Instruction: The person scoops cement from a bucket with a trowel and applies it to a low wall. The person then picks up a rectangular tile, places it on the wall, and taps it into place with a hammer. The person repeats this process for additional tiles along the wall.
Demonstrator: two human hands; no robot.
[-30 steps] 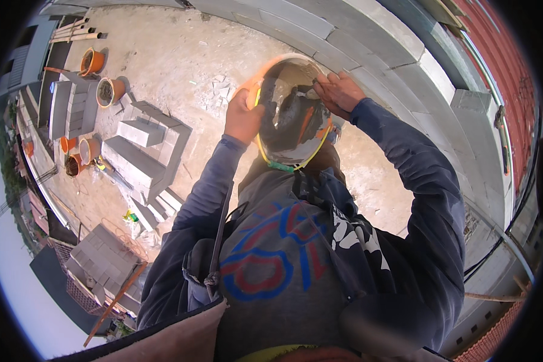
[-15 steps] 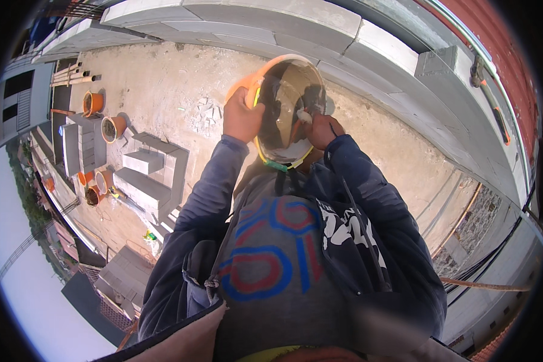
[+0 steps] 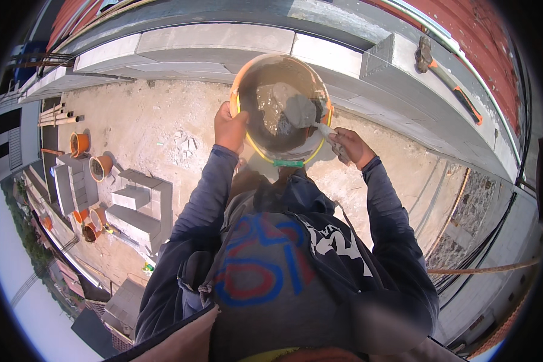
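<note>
Mortar point(image 3: 264, 120), grey and wet, is contained in a round orange plastic bucket point(image 3: 237, 86), its rim clasped by the left hand point(image 3: 230, 128), presumably so that it is kept steady. A grey-smeared trowel point(image 3: 302, 113) is gripped in the right hand point(image 3: 353, 146) outside the rim, apparently to keep fingers clear, its blade being angled inside the bucket.

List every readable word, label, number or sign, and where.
Grey cloth shirt: large red-and-blue characters, not transcribed.
Dark cloth jacket: white lettering, partly folded, not transcribed.
Round orange bucket, grey mortar-coated trowel: no legible text.
Hammer with orange-and-black grip: any print too small.
</note>
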